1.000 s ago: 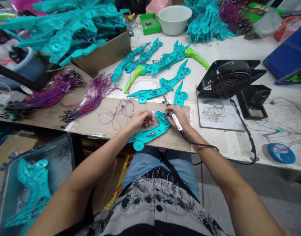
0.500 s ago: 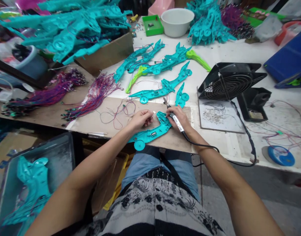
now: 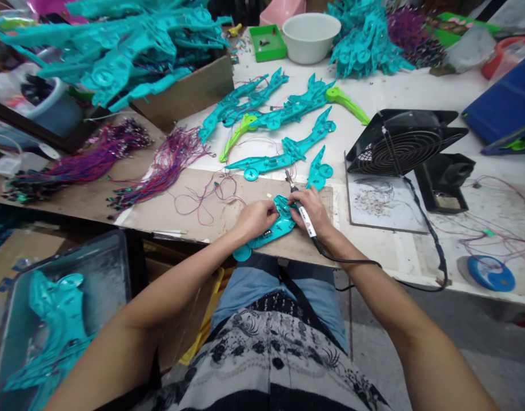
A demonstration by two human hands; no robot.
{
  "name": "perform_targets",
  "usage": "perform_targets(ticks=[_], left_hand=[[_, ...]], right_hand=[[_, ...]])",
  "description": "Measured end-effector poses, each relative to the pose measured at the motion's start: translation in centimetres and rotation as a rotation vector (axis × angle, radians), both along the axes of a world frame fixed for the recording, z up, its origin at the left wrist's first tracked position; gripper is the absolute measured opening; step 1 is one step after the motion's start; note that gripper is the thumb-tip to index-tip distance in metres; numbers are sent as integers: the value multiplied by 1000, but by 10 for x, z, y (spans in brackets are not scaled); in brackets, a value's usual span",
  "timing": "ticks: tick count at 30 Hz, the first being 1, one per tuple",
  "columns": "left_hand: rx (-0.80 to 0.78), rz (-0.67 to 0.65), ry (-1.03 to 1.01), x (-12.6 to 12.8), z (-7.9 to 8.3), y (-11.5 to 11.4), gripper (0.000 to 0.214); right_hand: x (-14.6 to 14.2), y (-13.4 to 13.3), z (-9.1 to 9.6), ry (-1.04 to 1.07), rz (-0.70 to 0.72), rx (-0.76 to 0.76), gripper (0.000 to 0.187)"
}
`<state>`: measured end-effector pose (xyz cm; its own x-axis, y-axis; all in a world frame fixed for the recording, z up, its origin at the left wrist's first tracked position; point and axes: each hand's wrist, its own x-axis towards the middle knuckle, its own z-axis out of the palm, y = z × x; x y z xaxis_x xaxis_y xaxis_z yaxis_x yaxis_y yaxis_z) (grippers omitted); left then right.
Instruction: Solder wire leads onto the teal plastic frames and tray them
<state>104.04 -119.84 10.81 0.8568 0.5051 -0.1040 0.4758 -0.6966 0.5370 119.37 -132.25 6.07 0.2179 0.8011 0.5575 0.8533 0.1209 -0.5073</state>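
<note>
A turquoise plastic shell (image 3: 283, 226) with a round disc at its lower left lies at the bench's front edge, partly covered by both hands. My right hand (image 3: 310, 210) is closed around a soldering iron (image 3: 305, 219) with a white handle; its metal tip points up and away from me, above the shell. Those same fingers rest at the shell's right side. My left hand (image 3: 259, 220) has its fingertips pinched together over the shell's middle; whatever lies between them is too small to make out.
Several turquoise shells (image 3: 271, 162) lie beyond the hands. Bundles of red and purple wires (image 3: 172, 157) sit to the left, near a heaped cardboard box (image 3: 193, 85). A black fan (image 3: 399, 142) stands right, its cable (image 3: 429, 228) trailing forward. A solder spool (image 3: 489, 273) lies front right.
My left hand has moved right, from beside the shell to over it, and now covers more of it. The shell's disc end has shifted slightly. The soldering iron stays in my right hand, handle steeper.
</note>
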Motion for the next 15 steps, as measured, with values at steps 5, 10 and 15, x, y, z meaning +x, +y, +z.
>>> perform_targets(ticks=[5, 10, 15], left_hand=[[-106, -13, -25, -1, 0, 4, 21], [-108, 61, -38, 1, 1, 1, 21], [-63, 76, -97, 3, 2, -5, 16]], right_hand=[[1, 1, 1, -1, 4, -30, 30], [-1, 0, 0, -11, -10, -10, 30], [-1, -2, -2, 3, -26, -12, 28]])
